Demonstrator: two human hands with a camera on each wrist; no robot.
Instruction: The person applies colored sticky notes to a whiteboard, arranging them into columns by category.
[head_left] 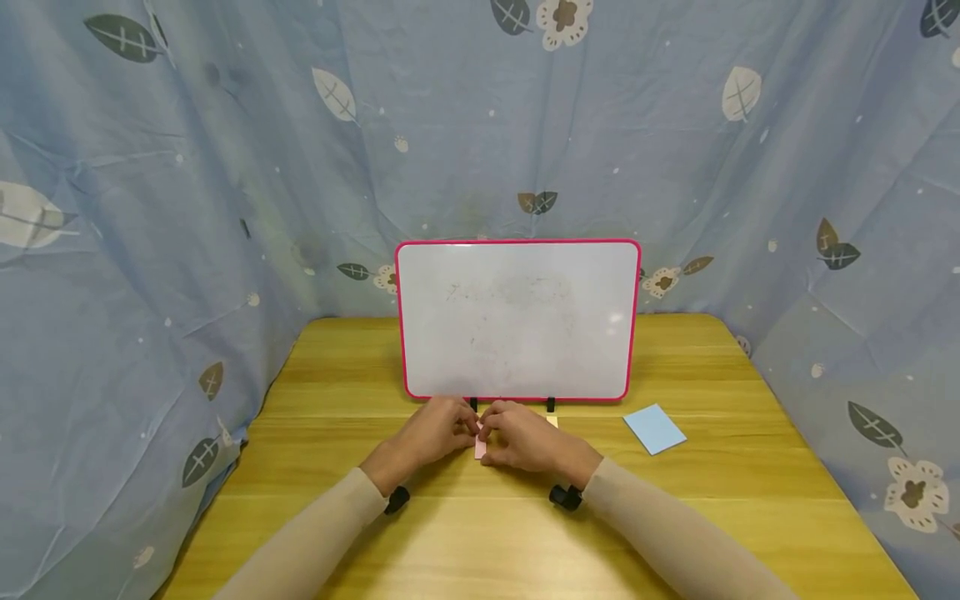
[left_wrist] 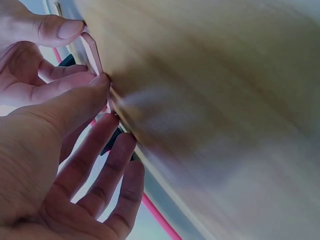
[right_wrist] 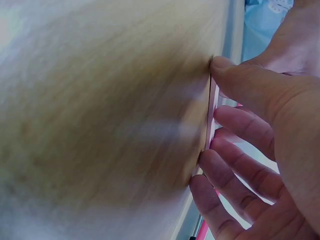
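Observation:
A narrow piece of pink paper (head_left: 480, 452), seemingly folded, lies at the table's middle in front of the whiteboard. From its left side my left hand (head_left: 437, 427) pinches it; in the left wrist view the thumb presses on the pink paper (left_wrist: 93, 54) and the other fingers spread below. My right hand (head_left: 528, 437) holds the same paper from the right. Thumb and fingertips of the right hand (right_wrist: 265, 130) sit along the edge of the pink paper (right_wrist: 212, 107) in the right wrist view. Both hands hide much of the paper.
A whiteboard (head_left: 517, 321) with a pink frame stands upright behind the hands on black feet (head_left: 551, 405). A blue paper square (head_left: 655, 429) lies to the right. Part of a yellow paper (head_left: 552, 421) shows behind my right hand. Patterned curtains (head_left: 480, 125) surround the wooden table (head_left: 480, 542).

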